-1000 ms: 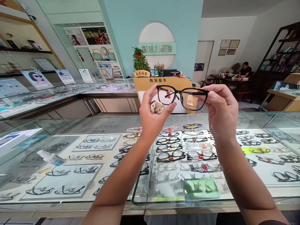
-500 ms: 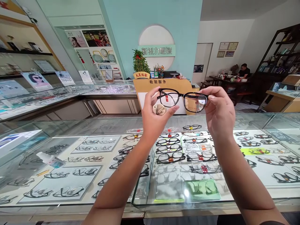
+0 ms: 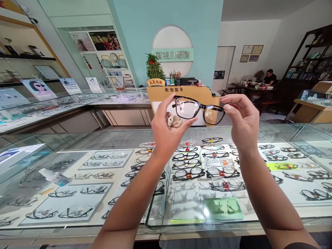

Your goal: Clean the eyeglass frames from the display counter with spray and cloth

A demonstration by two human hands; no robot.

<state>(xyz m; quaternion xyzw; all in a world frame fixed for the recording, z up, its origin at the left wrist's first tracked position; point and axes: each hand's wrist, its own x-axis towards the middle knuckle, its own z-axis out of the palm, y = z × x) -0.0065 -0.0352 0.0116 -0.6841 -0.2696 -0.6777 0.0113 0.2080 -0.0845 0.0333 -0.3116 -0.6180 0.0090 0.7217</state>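
Note:
Black-rimmed eyeglasses (image 3: 202, 106) are held up in front of me above the glass counter, their right side slightly lower. My left hand (image 3: 165, 128) grips the left end, fingers at the upper rim and thumb under the lens. A crumpled beige cloth (image 3: 175, 121) is tucked in that same hand. At the other end, my right hand (image 3: 245, 119) pinches the frame's corner between thumb and fingertips. Beneath the hands, rows of eyeglass frames (image 3: 188, 173) lie inside the display case.
A white spray bottle (image 3: 55, 177) lies on the counter glass at left, near a small yellow-orange strip (image 3: 47, 191). A green card or cloth (image 3: 223, 209) shows near the front edge. Beyond stand a cashier desk (image 3: 181, 95) and a seated person (image 3: 270, 78).
The eyeglasses have turned and tilted a little, with the right lens now looking narrower. My left hand has shifted slightly left, and my right fingers have changed their hold at the corner.

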